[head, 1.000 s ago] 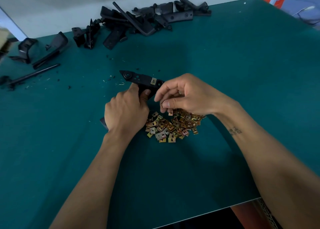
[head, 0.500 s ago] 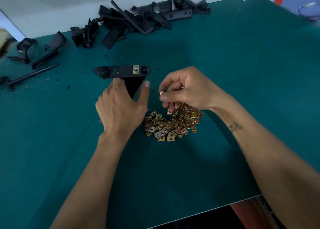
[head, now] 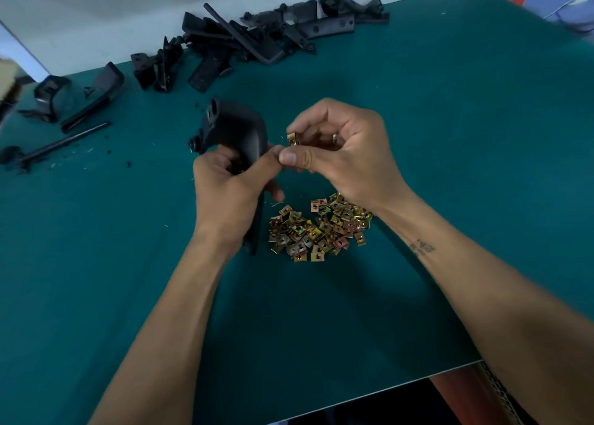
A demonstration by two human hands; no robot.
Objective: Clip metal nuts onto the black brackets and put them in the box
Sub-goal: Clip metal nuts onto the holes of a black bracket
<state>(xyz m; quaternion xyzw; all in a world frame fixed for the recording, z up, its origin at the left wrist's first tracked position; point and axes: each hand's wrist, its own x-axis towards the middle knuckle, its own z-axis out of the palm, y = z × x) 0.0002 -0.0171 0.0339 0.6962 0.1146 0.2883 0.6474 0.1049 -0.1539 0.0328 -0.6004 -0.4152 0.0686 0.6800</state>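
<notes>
- The left hand (head: pixel 229 196) stays wrapped around the black bracket (head: pixel 236 129); half a second ago its flat bar faced up showing a clipped nut, now its smooth curved plastic back shows, raised over the green bench (head: pixel 450 141).
- The right hand (head: pixel 345 153) has lifted, its grip pinching one brassy square nut (head: pixel 293 139) just beside the bracket.
- The nut pile (head: pixel 318 228) lies below, unchanged.

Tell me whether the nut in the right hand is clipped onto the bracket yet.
Not yet: right hand pinches nut apart from bracket.
</notes>
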